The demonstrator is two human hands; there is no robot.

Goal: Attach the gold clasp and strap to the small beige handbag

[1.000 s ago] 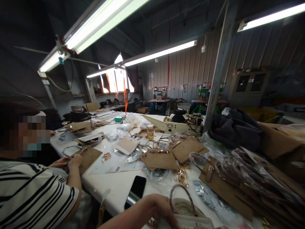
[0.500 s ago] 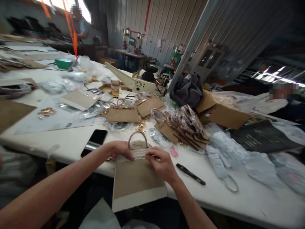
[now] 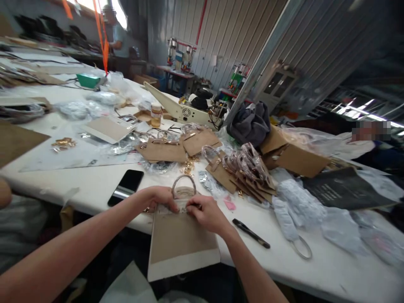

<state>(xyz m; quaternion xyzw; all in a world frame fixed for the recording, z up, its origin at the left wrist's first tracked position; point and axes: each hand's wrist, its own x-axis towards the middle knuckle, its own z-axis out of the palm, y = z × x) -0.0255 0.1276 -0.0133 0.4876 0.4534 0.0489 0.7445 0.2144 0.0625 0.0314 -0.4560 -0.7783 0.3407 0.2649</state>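
Observation:
A taupe bag panel (image 3: 181, 240) with a pale lower band hangs over the near table edge, its looped handle (image 3: 184, 179) lying toward the far side. My left hand (image 3: 164, 198) grips the panel's upper left edge, thumb on top. With fingers pinched together, my right hand (image 3: 205, 212) works at the pale strip near the base of the handle; whatever small piece lies under its fingertips is too small to make out. Close by on the left is a black phone (image 3: 126, 186). To the right of my right hand lies a black cutter-like tool (image 3: 251, 232).
Stacked bag panels with wrapped handles (image 3: 249, 172) lie right of centre, near small gold fittings (image 3: 189, 165). Farther back are a cream machine (image 3: 186, 110), a jar (image 3: 156, 115) and a cardboard box (image 3: 299, 158). A person (image 3: 116, 40) stands far left; another is at right.
My right hand has shifted slightly left along the strip, closer to my left thumb. The left hand keeps its grip on the panel. The camera view has turned a little.

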